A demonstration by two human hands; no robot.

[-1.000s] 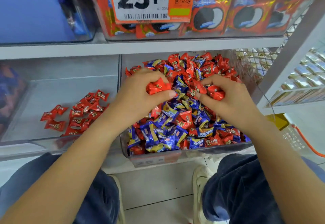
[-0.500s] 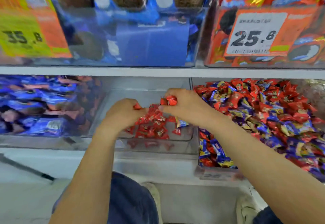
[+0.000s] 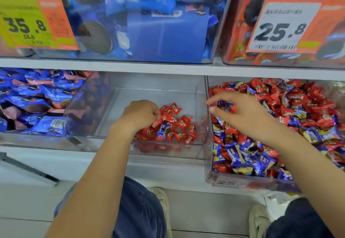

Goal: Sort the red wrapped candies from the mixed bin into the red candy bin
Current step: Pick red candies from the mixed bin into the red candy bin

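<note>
The clear red candy bin [image 3: 158,94] sits mid-shelf with a small pile of red wrapped candies [image 3: 180,125] near its front. One blue wrapped candy [image 3: 164,128] lies in that pile. My left hand [image 3: 139,115] is inside this bin, its fingers curled down against the pile's left side; what they hold is hidden. The mixed bin [image 3: 208,144] on the right is heaped with red and blue candies [image 3: 298,110]. My right hand [image 3: 240,113] hovers over its left edge, thumb and fingers apart and loosely bent, holding nothing.
A bin of blue cookie packets [image 3: 37,99] stands left of the red candy bin. The shelf above [image 3: 149,66] carries cookie bins with price tags 35.8 [image 3: 28,26] and 25.8 [image 3: 280,30]. My knees and shoes are below on the floor.
Both hands carried red candies from the mixed bin over to the red candy bin. My right hand has since let go and moved back right to the mixed bin's edge.
</note>
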